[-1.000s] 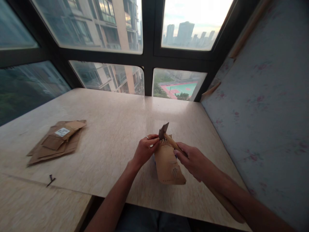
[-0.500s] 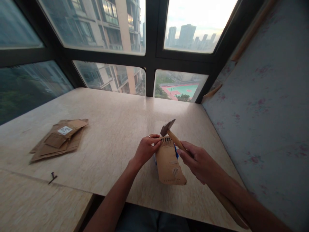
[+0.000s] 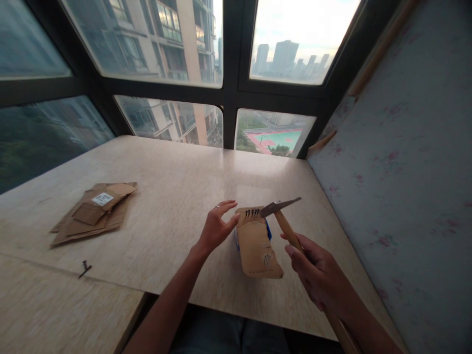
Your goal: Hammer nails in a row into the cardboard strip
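Note:
My right hand (image 3: 313, 268) is wrapped round the wooden handle of a hammer (image 3: 289, 228). Its metal head is at the upper right corner of a torn piece of cardboard (image 3: 256, 248); whether they touch I cannot tell. A row of several dark nails (image 3: 252, 213) stands along the cardboard's far edge. Something blue (image 3: 269, 230) shows from under the cardboard's right side; most of it is hidden. My left hand (image 3: 218, 222), with a ring on one finger, is open at the cardboard's left edge, thumb near the nails and fingers apart.
Flattened cardboard pieces (image 3: 98, 209) with a white label lie stacked on the left of the marble-patterned tabletop (image 3: 177, 187). Loose nails (image 3: 84, 268) lie near the seam at the front left. Windows border the far side, and a floral-papered wall (image 3: 398, 196) rises on the right.
My left hand has let go of the cardboard's far left corner and its fingers have spread. The hammer, in my right hand, has moved right and turned, its head shifting off the nails.

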Demonstrator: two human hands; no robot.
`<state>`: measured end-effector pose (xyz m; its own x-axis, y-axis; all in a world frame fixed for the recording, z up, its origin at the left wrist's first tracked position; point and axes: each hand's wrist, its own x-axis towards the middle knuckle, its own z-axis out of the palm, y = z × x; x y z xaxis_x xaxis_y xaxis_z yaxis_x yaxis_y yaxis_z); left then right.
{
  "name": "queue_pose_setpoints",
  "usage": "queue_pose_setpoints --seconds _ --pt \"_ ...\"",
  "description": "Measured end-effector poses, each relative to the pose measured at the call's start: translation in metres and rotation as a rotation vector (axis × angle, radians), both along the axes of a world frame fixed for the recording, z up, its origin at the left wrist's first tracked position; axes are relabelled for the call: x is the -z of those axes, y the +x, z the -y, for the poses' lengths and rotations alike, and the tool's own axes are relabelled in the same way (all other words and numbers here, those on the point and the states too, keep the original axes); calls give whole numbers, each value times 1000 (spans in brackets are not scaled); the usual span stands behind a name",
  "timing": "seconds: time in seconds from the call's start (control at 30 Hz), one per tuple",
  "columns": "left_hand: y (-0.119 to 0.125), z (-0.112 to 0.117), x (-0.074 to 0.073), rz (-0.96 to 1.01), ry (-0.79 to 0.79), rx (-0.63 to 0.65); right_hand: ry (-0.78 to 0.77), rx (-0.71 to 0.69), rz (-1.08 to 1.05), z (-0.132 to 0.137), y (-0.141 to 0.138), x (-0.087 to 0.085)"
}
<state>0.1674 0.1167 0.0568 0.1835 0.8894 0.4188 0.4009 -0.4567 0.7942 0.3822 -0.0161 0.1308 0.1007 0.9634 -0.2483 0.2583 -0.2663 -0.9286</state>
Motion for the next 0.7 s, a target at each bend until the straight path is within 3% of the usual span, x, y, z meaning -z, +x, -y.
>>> queue_pose_setpoints --seconds 0.17,0.37,0.53,0.7 --pt "-50 23 9 51 -90 -152 4 181 -141 30 3 16" --pt "-147 80 33 -123 -118 -486 -4 273 -219 65 12 47" --pt "-230 134 53 -391 -15 -816 -87 333 -315 69 25 73" --pt "-279 172 63 -514 -81 -1036 -170 410 -388 62 33 92"
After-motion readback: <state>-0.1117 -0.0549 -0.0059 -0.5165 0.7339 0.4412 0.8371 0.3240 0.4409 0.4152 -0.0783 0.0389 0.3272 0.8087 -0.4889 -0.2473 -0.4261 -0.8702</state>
